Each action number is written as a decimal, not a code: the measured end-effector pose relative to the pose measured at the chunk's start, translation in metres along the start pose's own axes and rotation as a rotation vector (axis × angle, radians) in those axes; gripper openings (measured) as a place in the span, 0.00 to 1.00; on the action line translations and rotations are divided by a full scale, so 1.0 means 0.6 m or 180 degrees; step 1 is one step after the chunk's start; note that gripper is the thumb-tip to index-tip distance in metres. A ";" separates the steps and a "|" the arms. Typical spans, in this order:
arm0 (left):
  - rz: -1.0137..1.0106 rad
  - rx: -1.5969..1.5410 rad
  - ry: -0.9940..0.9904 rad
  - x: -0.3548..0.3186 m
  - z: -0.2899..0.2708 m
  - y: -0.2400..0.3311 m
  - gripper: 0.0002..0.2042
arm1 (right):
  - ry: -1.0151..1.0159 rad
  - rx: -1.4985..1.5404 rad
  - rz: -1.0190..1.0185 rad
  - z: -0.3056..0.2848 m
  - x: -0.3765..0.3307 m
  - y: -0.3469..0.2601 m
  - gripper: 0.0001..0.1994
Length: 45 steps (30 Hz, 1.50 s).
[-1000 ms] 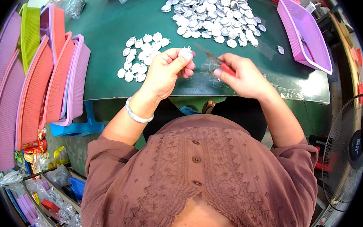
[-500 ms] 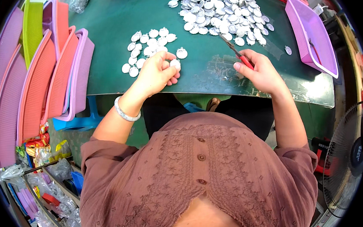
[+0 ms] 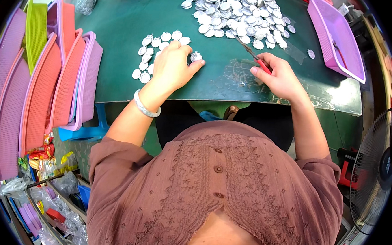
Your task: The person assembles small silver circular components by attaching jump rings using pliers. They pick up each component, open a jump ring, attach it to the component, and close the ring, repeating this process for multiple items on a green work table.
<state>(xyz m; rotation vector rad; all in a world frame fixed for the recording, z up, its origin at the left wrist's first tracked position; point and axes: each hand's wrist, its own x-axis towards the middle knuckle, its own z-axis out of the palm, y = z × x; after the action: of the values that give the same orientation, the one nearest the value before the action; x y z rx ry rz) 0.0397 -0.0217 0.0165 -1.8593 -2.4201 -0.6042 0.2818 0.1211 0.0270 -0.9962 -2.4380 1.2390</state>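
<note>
you're at dark green table mat, big heap of silver oval discs far side. step looks like laying finished piece down: left hand fingertips pinching small silver oval disc just beside sorted cluster. right hand closed round red-handled tool (tip toward heap). next likely needs fresh disc.
</note>
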 end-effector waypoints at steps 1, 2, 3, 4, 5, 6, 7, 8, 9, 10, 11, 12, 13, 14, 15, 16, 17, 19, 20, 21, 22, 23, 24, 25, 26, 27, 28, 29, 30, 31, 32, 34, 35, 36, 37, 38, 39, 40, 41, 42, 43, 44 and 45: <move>0.0016 0.0045 -0.0031 0.004 0.003 0.000 0.16 | 0.0026 -0.0008 -0.0035 0.002 -0.001 0.002 0.19; 0.0032 0.0090 -0.0063 0.006 0.005 0.001 0.16 | 0.0051 -0.0016 -0.0070 0.004 -0.001 0.003 0.19; 0.0063 0.0249 -0.0028 0.008 0.005 0.000 0.15 | 0.0078 -0.0022 -0.0104 0.005 -0.001 0.004 0.19; 0.0093 0.0408 0.0007 0.010 0.004 -0.002 0.15 | 0.0093 -0.0047 -0.0095 0.005 -0.001 0.003 0.19; 0.0122 0.0568 0.0043 0.011 0.004 -0.004 0.14 | 0.0106 -0.0071 -0.0087 0.005 -0.002 0.002 0.19; 0.0174 0.0615 0.0123 0.014 0.003 -0.010 0.14 | 0.0118 -0.0096 -0.0083 0.006 -0.002 0.002 0.19; 0.0226 0.0662 0.0204 0.019 0.004 -0.017 0.14 | 0.0130 -0.0108 -0.0046 0.005 -0.002 0.002 0.19; 0.0278 0.0709 0.0284 0.025 0.005 -0.021 0.13 | 0.0142 -0.0121 -0.0008 0.005 -0.002 0.003 0.19; 0.0221 0.0576 0.0141 0.033 -0.002 -0.019 0.15 | 0.0147 -0.0129 0.0025 0.006 -0.001 0.005 0.19; 0.0295 0.0441 0.0233 0.042 0.002 -0.022 0.16 | 0.0203 -0.0012 0.0039 0.008 -0.001 0.008 0.19; 0.0371 0.0305 0.0325 0.055 0.010 -0.025 0.17 | 0.0260 0.0104 0.0053 0.011 0.001 0.013 0.19; 0.0437 0.0179 0.0418 0.068 0.017 -0.028 0.18 | 0.0309 0.0227 0.0057 0.013 0.002 0.016 0.20; 0.0470 0.0195 0.0371 0.083 0.029 -0.032 0.21 | 0.0340 0.0276 0.0043 0.013 0.002 0.017 0.20; 0.0384 0.0154 0.0191 0.096 0.033 -0.030 0.21 | 0.0371 0.0326 0.0027 0.012 0.002 0.018 0.20; 0.0297 0.0121 0.0007 0.109 0.035 -0.024 0.21 | 0.0401 0.0384 0.0010 0.011 0.002 0.019 0.20; 0.0209 0.0090 -0.0176 0.118 0.037 -0.018 0.21 | 0.0458 0.0369 -0.0044 0.012 0.002 0.021 0.20; 0.0177 0.0048 -0.0103 0.123 0.044 -0.016 0.19 | 0.0513 0.0354 -0.0101 0.014 0.001 0.021 0.20; 0.0053 0.0017 -0.0415 0.133 0.037 -0.009 0.17 | 0.0533 0.0381 -0.0089 0.015 -0.001 0.023 0.20; -0.0014 0.0006 -0.0569 0.135 0.034 -0.007 0.15 | 0.0484 0.0425 -0.0049 0.013 -0.002 0.021 0.20; 0.0009 -0.0095 -0.0593 0.132 0.034 -0.009 0.14 | 0.0421 0.0477 -0.0012 0.013 -0.002 0.019 0.20; 0.0028 -0.0195 -0.0616 0.127 0.032 -0.012 0.13 | 0.0414 0.0506 0.0039 0.012 -0.003 0.016 0.20; 0.0045 -0.0295 -0.0639 0.121 0.032 -0.013 0.12 | 0.0404 0.0536 0.0088 0.010 -0.005 0.012 0.20; -0.0152 -0.0504 -0.0815 0.117 0.026 -0.009 0.12 | 0.0385 0.0565 0.0132 0.011 -0.004 0.011 0.20; -0.0352 -0.0713 -0.0989 0.114 0.014 0.000 0.11 | 0.0418 0.0545 0.0094 0.012 -0.004 0.014 0.20; -0.0553 -0.0922 -0.1162 0.111 0.008 0.004 0.11 | 0.0452 0.0524 0.0057 0.013 -0.004 0.019 0.20; -0.0321 -0.0701 -0.1027 0.106 0.007 0.003 0.10 | 0.0485 0.0503 0.0017 0.014 -0.004 0.021 0.20; -0.0088 -0.0480 -0.0894 0.101 0.006 0.001 0.10 | 0.0473 0.0564 0.0056 0.015 -0.005 0.018 0.20; 0.0149 -0.0262 -0.0761 0.099 0.006 -0.002 0.10 | 0.0463 0.0624 0.0098 0.013 -0.007 0.012 0.20; 0.0123 -0.0245 -0.0713 0.098 0.006 -0.007 0.10 | 0.0451 0.0682 0.0135 0.012 -0.007 0.009 0.20; 0.0098 -0.0229 -0.0666 0.096 0.007 -0.012 0.10 | 0.0485 0.0616 0.0093 0.014 -0.007 0.011 0.19; 0.0075 -0.0212 -0.0619 0.095 0.009 -0.018 0.10 | 0.0521 0.0550 0.0051 0.015 -0.007 0.014 0.19; 0.0014 -0.0478 -0.0544 0.094 0.014 -0.030 0.10 | 0.0565 0.0474 -0.0018 0.016 -0.006 0.016 0.19; -0.0019 -0.0608 -0.0505 0.093 0.016 -0.033 0.10 | 0.0571 0.0463 -0.0044 0.015 -0.007 0.014 0.19; 0.0104 -0.0559 -0.0502 0.092 0.016 -0.032 0.10 | 0.0583 0.0439 -0.0062 0.014 -0.007 0.014 0.19; 0.0226 -0.0509 -0.0498 0.090 0.014 -0.027 0.10 | 0.0592 0.0454 -0.0066 0.015 -0.007 0.016 0.19; 0.0346 -0.0458 -0.0493 0.087 0.011 -0.023 0.10 | 0.0601 0.0469 -0.0072 0.017 -0.006 0.017 0.19; 0.0386 -0.0376 -0.0499 0.086 0.010 -0.018 0.10 | 0.0613 0.0481 -0.0078 0.018 -0.006 0.019 0.19; 0.0426 -0.0294 -0.0504 0.083 0.009 -0.013 0.09 | 0.0611 0.0468 -0.0072 0.017 -0.006 0.018 0.19; 0.0466 -0.0212 -0.0510 0.080 0.008 -0.010 0.09 | 0.0609 0.0456 -0.0064 0.016 -0.007 0.017 0.19; 0.0584 -0.0156 -0.0462 0.075 0.007 -0.008 0.09 | 0.0603 0.0447 -0.0059 0.016 -0.007 0.017 0.19; 0.0704 -0.0101 -0.0415 0.069 0.006 -0.007 0.09 | 0.0595 0.0494 -0.0065 0.016 -0.007 0.019 0.19; 0.0826 -0.0048 -0.0368 0.064 0.005 -0.005 0.10 | 0.0589 0.0540 -0.0069 0.017 -0.006 0.022 0.19; 0.0817 -0.0136 -0.0363 0.059 0.000 0.001 0.09 | 0.0574 0.0589 -0.0079 0.019 -0.006 0.024 0.19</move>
<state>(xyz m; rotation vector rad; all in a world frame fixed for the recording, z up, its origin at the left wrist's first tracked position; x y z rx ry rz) 0.0300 0.0110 0.0255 -2.2308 -2.1921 -0.5490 0.2857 0.1179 0.0089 -0.9766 -2.1506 1.2796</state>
